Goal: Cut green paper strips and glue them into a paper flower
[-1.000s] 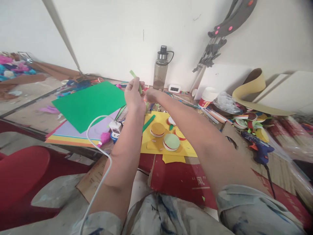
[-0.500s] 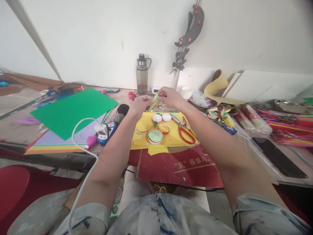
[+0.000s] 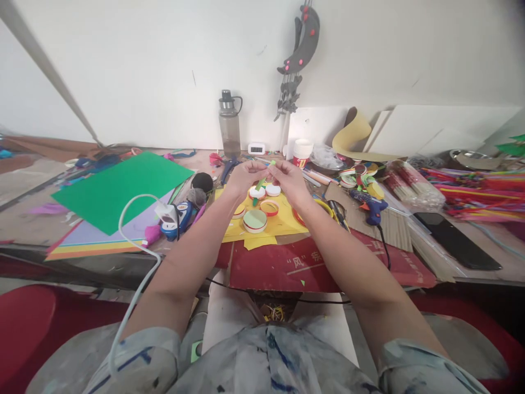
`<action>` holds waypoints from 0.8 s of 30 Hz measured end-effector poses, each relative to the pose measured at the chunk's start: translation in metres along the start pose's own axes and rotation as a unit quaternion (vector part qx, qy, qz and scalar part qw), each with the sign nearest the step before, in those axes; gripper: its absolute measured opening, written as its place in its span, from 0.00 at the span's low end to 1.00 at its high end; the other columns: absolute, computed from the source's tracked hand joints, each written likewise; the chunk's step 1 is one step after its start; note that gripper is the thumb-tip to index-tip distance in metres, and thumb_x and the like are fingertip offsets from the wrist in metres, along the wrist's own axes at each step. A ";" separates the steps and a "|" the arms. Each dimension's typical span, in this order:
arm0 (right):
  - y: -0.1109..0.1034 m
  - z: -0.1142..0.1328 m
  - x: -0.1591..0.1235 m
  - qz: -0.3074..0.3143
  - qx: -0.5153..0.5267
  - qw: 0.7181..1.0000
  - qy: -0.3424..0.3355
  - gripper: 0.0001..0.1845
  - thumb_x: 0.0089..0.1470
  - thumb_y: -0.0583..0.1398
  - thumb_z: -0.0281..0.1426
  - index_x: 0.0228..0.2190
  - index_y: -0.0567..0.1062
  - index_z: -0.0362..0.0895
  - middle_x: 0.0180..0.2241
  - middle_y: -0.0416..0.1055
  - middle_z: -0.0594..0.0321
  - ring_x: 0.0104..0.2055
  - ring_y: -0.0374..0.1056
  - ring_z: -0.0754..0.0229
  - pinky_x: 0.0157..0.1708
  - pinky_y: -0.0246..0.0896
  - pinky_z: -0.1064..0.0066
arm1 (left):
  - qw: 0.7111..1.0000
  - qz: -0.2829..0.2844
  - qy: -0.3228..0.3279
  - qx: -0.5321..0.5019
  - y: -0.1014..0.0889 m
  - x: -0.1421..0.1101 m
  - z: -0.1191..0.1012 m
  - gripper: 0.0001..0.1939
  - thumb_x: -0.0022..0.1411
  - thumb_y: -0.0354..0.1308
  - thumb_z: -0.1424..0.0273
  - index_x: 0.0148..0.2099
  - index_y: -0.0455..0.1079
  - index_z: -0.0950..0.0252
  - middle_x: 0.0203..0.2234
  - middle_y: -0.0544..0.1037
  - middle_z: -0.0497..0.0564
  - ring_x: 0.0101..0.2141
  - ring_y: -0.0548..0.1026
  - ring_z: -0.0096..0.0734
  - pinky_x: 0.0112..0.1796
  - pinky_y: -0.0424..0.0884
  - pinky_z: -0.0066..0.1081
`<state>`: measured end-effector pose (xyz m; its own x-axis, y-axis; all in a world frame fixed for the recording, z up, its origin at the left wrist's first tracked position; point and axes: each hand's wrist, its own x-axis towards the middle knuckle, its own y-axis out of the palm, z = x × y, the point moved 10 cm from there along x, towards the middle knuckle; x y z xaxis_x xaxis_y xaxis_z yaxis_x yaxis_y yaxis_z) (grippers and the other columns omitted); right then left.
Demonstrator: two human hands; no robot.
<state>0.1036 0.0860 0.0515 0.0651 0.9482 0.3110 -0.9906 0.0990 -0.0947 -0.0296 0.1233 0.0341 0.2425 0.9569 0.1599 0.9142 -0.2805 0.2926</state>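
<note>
Between my hands is a narrow green paper strip. My left hand pinches it from the left, and my right hand pinches its upper end from the right; the fingertips nearly meet. Below them lies yellow paper holding a round piece with a pale green top, an open red-rimmed paper ring and two white round pieces, one of them a white disc. Another round piece is partly covered by my left arm. Red-handled pliers are mostly hidden behind my right forearm.
A water bottle, small clock and paper cup stand by the wall. At right lie a blue glue gun, a phone and pipe cleaners. Green sheets and a white cable are at left.
My hands have come closer to me and nearer together, still on the green strip. The view has shifted, so the glue gun and the cup now show more fully.
</note>
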 end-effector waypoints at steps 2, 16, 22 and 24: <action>-0.005 -0.002 -0.002 -0.011 -0.027 1.000 -0.005 0.19 0.59 0.65 0.45 0.26 0.68 0.48 0.25 0.72 0.66 0.28 0.63 0.62 0.34 0.65 0.68 | 1.000 0.016 -0.010 0.014 0.006 -0.002 0.004 0.17 0.43 0.80 0.73 0.33 0.77 0.68 0.25 0.82 0.50 0.27 0.79 0.26 0.30 0.71 0.26; -0.032 0.000 0.007 -0.058 -0.020 0.997 -0.050 0.25 0.54 0.63 0.55 0.24 0.63 0.50 0.23 0.57 0.69 0.27 0.56 0.61 0.32 0.59 0.68 | 0.987 0.131 -0.067 0.061 0.030 -0.015 0.007 0.19 0.42 0.82 0.64 0.34 0.82 0.69 0.27 0.83 0.53 0.28 0.78 0.25 0.29 0.69 0.23; -0.064 -0.003 0.014 -0.166 -0.029 0.984 -0.056 0.20 0.59 0.59 0.49 0.26 0.59 0.51 0.25 0.56 0.69 0.29 0.55 0.61 0.33 0.57 0.67 | 0.990 0.032 -0.080 0.111 0.002 -0.006 0.011 0.05 0.59 0.68 0.83 0.34 0.81 0.70 0.28 0.84 0.54 0.29 0.80 0.25 0.30 0.68 0.24; -0.078 -0.004 0.016 -0.189 -0.017 0.980 -0.054 0.16 0.60 0.57 0.44 0.27 0.59 0.51 0.25 0.55 0.69 0.28 0.54 0.61 0.33 0.56 0.67 | 0.991 -0.047 -0.057 0.111 -0.019 0.002 0.006 0.15 0.66 0.56 0.87 0.33 0.80 0.69 0.25 0.83 0.50 0.28 0.78 0.19 0.30 0.66 0.21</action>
<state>0.1822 0.0945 0.0605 0.4122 0.8046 0.4274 -0.8931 0.4495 0.0150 -0.0441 0.1312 0.0237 0.1760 0.9839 0.0301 0.9804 -0.1779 0.0848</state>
